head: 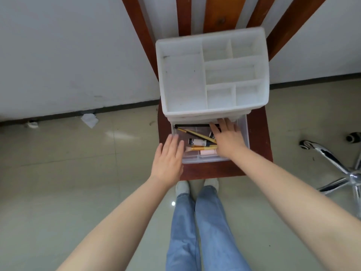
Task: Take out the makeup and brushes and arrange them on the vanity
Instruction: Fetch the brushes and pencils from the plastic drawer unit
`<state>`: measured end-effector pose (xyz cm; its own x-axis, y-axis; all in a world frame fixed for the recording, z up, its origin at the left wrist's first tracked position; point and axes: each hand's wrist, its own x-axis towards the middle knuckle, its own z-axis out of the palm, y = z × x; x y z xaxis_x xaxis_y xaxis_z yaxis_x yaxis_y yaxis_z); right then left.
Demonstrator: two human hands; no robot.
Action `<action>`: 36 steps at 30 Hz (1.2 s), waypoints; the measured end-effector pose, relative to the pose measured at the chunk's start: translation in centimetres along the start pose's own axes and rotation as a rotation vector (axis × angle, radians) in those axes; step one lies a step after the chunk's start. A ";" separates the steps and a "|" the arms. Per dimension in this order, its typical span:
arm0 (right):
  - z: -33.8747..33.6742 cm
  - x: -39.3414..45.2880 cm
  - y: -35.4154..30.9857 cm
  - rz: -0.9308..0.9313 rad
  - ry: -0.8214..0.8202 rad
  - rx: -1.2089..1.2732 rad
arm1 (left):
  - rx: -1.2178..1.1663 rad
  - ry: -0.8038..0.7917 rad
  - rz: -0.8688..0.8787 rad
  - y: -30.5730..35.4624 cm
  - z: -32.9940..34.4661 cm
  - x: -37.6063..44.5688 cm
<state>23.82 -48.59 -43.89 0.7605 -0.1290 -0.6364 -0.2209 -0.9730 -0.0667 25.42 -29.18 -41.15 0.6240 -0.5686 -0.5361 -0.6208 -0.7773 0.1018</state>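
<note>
A white makeup organizer (pixel 213 73) with empty top compartments stands on a red-brown wooden chair seat (pixel 257 137). Its clear bottom drawer (pixel 195 159) is pulled out toward me. Inside lie yellow-handled brushes (pixel 197 134), a long black item (pixel 192 126), a small white tube (pixel 197 142) and a pink item (pixel 208 152). My left hand (pixel 169 159) rests flat, fingers spread, on the drawer's left front corner. My right hand (pixel 227 138) reaches into the drawer's right side, fingers extended over the items; whether it grips anything is hidden.
The chair's slatted back (pixel 139 26) rises behind the organizer against a white wall. A chrome office-chair base (pixel 336 165) stands on the floor at right. Crumpled white paper (pixel 89 120) lies by the baseboard at left. My legs in jeans (pixel 197 227) and my shoes are below the seat.
</note>
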 end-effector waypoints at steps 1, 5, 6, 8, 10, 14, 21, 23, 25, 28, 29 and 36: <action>0.1 0.3 0.1 -0.003 -0.025 -0.036 | 0.005 0.002 -0.014 -0.1 0.2 0.2; 0.5 1.2 -0.2 -0.076 0.023 -0.230 | 0.024 0.008 -0.058 -0.8 0.1 0.9; 0.6 1.4 -0.2 -0.100 0.045 -0.259 | 0.056 0.028 -0.029 -0.9 0.2 1.0; 0.5 1.9 -0.3 -0.125 0.076 -0.286 | 0.148 0.069 0.023 -1.1 -0.2 0.9; 0.5 2.3 -0.4 -0.106 0.070 -0.265 | 0.167 0.112 0.063 -1.1 -0.4 0.8; 0.4 3.0 -0.7 -0.029 0.006 -0.146 | 0.160 0.122 0.091 -0.9 -0.4 0.7; -1.2 0.2 -0.1 -0.033 0.118 -0.184 | 0.097 0.012 0.058 -1.0 -0.4 1.1; -1.5 -2.0 0.8 0.001 0.163 -0.103 | 0.013 0.012 0.137 -0.8 -0.2 1.2; -1.4 -4.5 1.8 0.051 0.192 -0.070 | -0.044 0.067 0.183 0.1 -0.4 1.8; -0.2 -7.5 3.0 0.155 0.175 -0.010 | -0.018 0.043 0.140 2.4 -0.6 4.3; 0.3 -8.2 3.3 0.196 0.179 0.025 | -0.006 0.023 0.108 3.1 -0.5 5.2; 4.3 -10.3 3.3 0.344 0.272 0.241 | 0.028 -0.092 0.085 4.4 1.0 8.2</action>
<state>12.60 -49.67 -40.90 0.7434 -0.5113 -0.4312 -0.5974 -0.7975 -0.0841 27.33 -37.04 -45.91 0.5229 -0.6039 -0.6016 -0.6836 -0.7187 0.1272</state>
